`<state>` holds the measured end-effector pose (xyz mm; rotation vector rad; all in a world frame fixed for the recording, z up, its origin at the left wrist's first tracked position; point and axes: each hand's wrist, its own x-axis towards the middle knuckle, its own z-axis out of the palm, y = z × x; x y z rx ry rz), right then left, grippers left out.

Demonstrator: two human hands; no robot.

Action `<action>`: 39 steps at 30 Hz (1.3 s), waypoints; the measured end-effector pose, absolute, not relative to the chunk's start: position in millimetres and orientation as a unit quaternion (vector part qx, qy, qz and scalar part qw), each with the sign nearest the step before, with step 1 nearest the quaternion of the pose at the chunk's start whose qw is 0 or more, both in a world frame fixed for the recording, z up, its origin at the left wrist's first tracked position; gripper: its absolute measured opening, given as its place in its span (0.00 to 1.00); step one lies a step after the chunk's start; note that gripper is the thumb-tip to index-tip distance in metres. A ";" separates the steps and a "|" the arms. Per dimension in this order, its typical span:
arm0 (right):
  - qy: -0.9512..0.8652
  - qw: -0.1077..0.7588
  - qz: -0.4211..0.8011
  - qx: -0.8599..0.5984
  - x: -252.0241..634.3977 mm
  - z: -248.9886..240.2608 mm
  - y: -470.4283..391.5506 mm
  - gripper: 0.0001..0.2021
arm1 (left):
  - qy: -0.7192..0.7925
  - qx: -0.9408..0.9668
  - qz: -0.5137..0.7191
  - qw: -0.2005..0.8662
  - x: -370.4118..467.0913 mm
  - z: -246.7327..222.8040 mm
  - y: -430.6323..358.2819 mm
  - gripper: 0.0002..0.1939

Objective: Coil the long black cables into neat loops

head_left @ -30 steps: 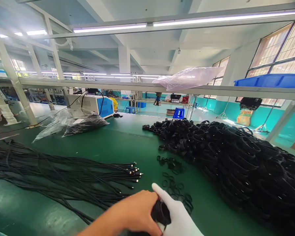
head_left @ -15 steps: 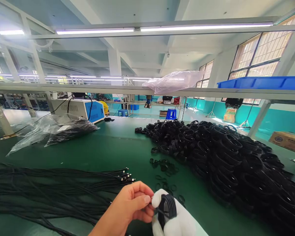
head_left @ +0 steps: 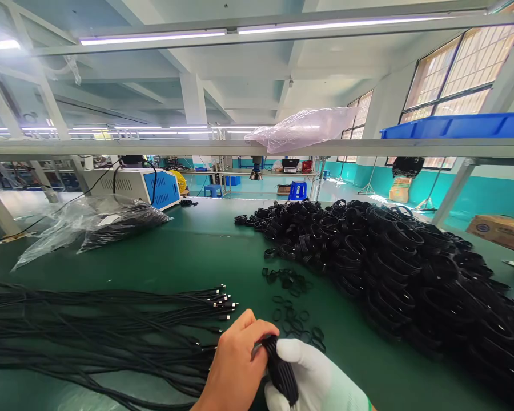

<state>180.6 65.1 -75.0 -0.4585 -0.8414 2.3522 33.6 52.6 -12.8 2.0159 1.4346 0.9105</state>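
A coiled black cable (head_left: 284,374) is held between both hands at the bottom centre. My left hand (head_left: 242,359), bare, pinches the coil's upper left end with thumb and fingers. My right hand (head_left: 314,374), in a white glove, wraps round the coil's right side. Left of them, long black cables (head_left: 111,319) lie stretched over the green table, their metal-tipped plugs (head_left: 225,308) facing the hands. Small black bands (head_left: 295,322) are scattered just beyond the right hand. A large heap of coiled black cables (head_left: 377,257) covers the right side.
A clear plastic bag (head_left: 115,222) with black contents lies at the back left, by a blue and white machine (head_left: 154,188). An overhead shelf (head_left: 197,147) spans the table, bearing a plastic bag (head_left: 304,128) and a blue tray (head_left: 454,125).
My left hand has moved right and now grips the coil's end. The coil has turned in my gloved right hand, showing its side. The view has tilted slightly down.
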 end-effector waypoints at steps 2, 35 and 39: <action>-0.312 0.310 0.887 -0.139 178.7 -69.7 64.8 0.15 | 0.528 0.731 0.347 0.256 31.6 -15.3 53.8 0.20; -0.474 0.368 0.758 -0.256 167.5 -40.1 59.3 0.28 | 0.547 0.573 0.352 0.498 9.5 -17.9 56.0 0.12; -0.493 0.349 0.748 -0.275 166.1 -42.9 59.0 0.26 | 0.495 0.535 0.388 0.564 15.4 -29.6 48.8 0.13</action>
